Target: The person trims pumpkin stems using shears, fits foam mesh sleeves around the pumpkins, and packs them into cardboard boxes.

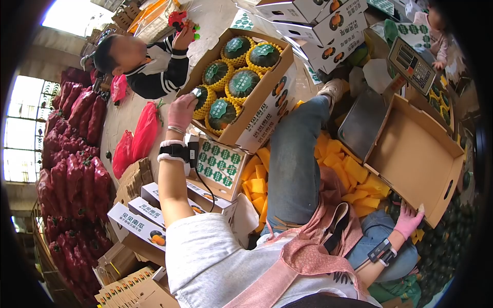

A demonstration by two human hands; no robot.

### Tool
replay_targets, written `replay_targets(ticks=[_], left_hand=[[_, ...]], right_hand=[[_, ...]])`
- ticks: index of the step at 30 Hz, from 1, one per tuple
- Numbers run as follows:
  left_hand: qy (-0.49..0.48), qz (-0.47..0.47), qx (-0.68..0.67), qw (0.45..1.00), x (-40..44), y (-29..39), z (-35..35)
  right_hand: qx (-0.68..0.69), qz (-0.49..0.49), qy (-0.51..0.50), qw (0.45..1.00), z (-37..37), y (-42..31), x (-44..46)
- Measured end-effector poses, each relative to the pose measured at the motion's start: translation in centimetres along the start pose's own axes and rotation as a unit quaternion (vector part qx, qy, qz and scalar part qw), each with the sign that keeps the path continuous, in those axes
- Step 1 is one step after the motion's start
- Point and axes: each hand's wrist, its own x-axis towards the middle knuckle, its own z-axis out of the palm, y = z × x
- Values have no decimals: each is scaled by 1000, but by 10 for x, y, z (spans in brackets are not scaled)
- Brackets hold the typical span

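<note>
My left hand (182, 110), in a pink glove, is at the near left corner of an open carton (272, 95). Its fingers are closed on a small label above a dark pumpkin (202, 104). Several dark green pumpkins with green labels sit in yellow foam nets inside the carton. My right hand (409, 219), also pink-gloved, grips the lower edge of an empty brown box lid (418, 154), which is tilted beside a grey scale plate (362, 120). A sheet of green labels (218, 163) lies below the carton.
A person (154, 69) in a dark jacket stands beyond the carton, and another person (436, 36) is at upper right. Yellow foam nets (354, 174) surround my legs. Folded boxes (136, 223), a scale display (411, 64), red sacks (77, 190) and loose pumpkins (447, 246) stand around.
</note>
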Motion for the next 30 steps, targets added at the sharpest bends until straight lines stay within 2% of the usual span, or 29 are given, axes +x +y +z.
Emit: replay_targets(ticks=[2, 3, 6, 7, 8, 9, 10, 12, 16, 17, 20, 21, 24, 25, 28, 30], left_hand=[[-41, -14, 20, 999, -1, 13, -8], [-38, 14, 56, 998, -3, 12, -4], [-132, 4, -94, 987, -2, 4, -8], [-110, 120, -116, 980, 4, -29, 8], [-86, 237, -136, 958, 13, -29, 5], [-101, 208, 65, 971, 12, -31, 0], [-54, 77, 89, 992, 20, -22, 11], [-142, -112, 146, 973, 29, 31, 4], [-247, 55, 196, 947, 32, 15, 10], [-198, 48, 198, 959, 36, -9, 27], [-150, 144, 129, 970, 34, -8, 27], [-158, 80, 76, 981, 28, 20, 18], [-156, 29, 15, 987, 22, 29, 23], [-134, 33, -30, 990, 24, 26, 25], [-127, 47, -56, 989, 22, 26, 23], [-154, 50, -81, 984, 24, 21, 24]], right_hand=[[4, 6, 6, 1000, 3, 3, 1], [4, 11, 0, 1000, 6, 4, 0], [-2, 20, -18, 1000, 12, 9, -4], [-6, 16, -24, 1000, 13, 12, -5], [-9, 12, -29, 999, 13, 14, -5], [-12, 12, -32, 999, 13, 14, -5], [-16, 11, -35, 999, 12, 13, -5], [-20, 6, -36, 999, 8, 10, -3], [-19, -14, -26, 999, 1, 2, -6], [-19, -17, -19, 999, -1, 1, -8], [-1, -15, 9, 1000, -8, 0, -6], [-9, -20, 9, 1000, -9, 1, -7], [-29, -32, -4, 999, -12, 1, -5], [-34, -33, -12, 999, -15, 1, -3], [-44, -38, 2, 998, -14, 0, -4], [-43, -34, 7, 998, -10, 3, -4]])
